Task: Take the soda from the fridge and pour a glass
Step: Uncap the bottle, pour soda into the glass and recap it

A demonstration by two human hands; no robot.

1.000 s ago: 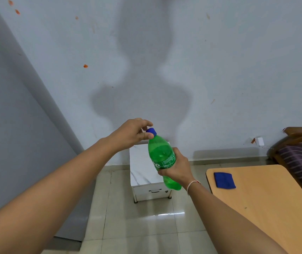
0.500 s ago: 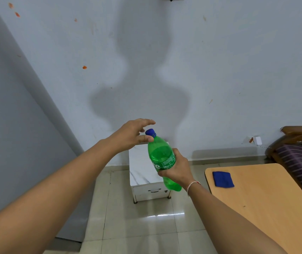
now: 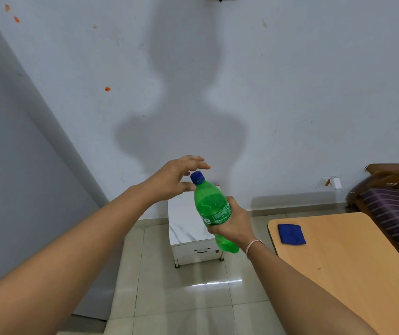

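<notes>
Two hands: I see both raised in front of the pale wall [image 3: 290, 81], one on each side of a single bottle.
Right hand [image 3: 236, 224]: wrapped round the labelled middle of the soda bottle [image 3: 211, 209], thumb and fingers curled on the green plastic; a thin band [image 3: 254, 246] circles the wrist.
Left hand [image 3: 177, 177]: fingers spread and nearly straight above and just beside the blue cap [image 3: 197, 177], thumb near the neck below it; I cannot tell whether any fingertip touches the cap, and it grips nothing.
Soda bottle: held in the air, tilted with the cap toward the upper left and the base toward the lower right; the cap sits on the neck.
Below the bottle: I make out a small white cabinet [image 3: 188, 228] with a marbled top and a dark drawer handle, standing on the tiled floor [image 3: 181, 298] against the wall.
Right of the hands: a light wooden surface [image 3: 350, 262] with a rounded corner; a folded blue cloth [image 3: 291, 234] lies near that corner.
Far right: a wooden bed [image 3: 392, 209] with a striped purple cover; a white plug [image 3: 335, 183] sits low on the wall beside it.
Left edge: a plain grey panel [image 3: 12, 189] runs down to the floor.
</notes>
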